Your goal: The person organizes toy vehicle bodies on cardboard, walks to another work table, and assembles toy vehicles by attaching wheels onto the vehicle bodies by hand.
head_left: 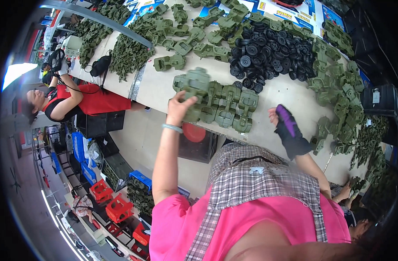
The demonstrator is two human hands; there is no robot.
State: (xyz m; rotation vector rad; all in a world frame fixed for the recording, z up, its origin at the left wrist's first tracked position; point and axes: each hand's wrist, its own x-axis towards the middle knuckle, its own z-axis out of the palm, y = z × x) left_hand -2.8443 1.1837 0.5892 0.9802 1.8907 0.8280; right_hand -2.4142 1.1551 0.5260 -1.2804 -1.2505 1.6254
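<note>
My left hand (178, 108) grips a green plastic toy vehicle body (196, 81), slightly blurred, above the near edge of the table. Beneath and beside it stands a row of similar green vehicle bodies (225, 104), set close together. My right hand (288, 126), in a black and purple fingerless glove, is at the table to the right of that row. Its fingers are curled in, and whatever they may hold is hidden. A pile of small black toy wheels (270, 52) lies beyond, between my hands and the far side.
Loose green bodies (181, 37) cover the far table, with more heaped at the right (338, 95). Small green parts (129, 54) form a pile at left, near a metal bar (103, 19). A co-worker in a red apron (99, 98) is at left; another person's hands (344, 191) show lower right.
</note>
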